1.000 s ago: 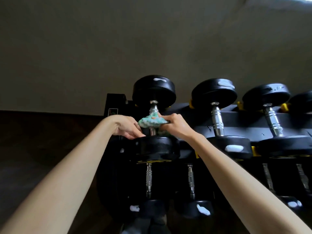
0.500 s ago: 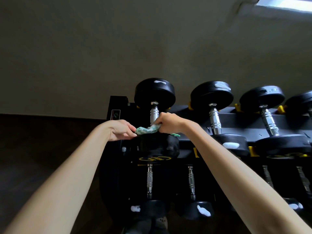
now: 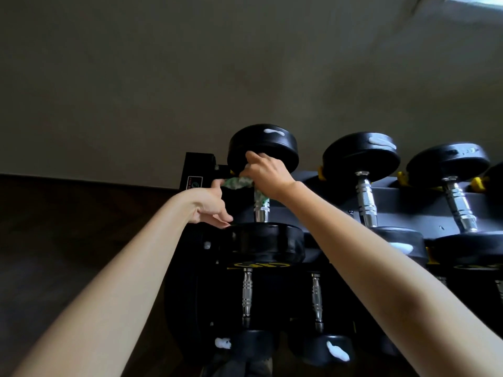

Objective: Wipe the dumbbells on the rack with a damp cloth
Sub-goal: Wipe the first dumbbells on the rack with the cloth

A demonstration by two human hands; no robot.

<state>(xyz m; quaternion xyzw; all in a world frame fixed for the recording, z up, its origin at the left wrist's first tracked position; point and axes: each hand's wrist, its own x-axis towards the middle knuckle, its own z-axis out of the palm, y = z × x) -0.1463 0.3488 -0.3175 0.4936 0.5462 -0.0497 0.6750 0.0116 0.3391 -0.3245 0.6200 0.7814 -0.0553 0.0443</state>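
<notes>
Head view: right hand [image 3: 268,172] grips the green-and-white cloth [image 3: 238,183], bunched round the chrome handle of the leftmost top dumbbell [image 3: 261,213] on the rack [image 3: 408,200]. It has black heads, with a white smear on the far one. Left hand [image 3: 211,204] sits loose-fingered at the cloth's tail; I cannot tell whether it is pinching.
</notes>
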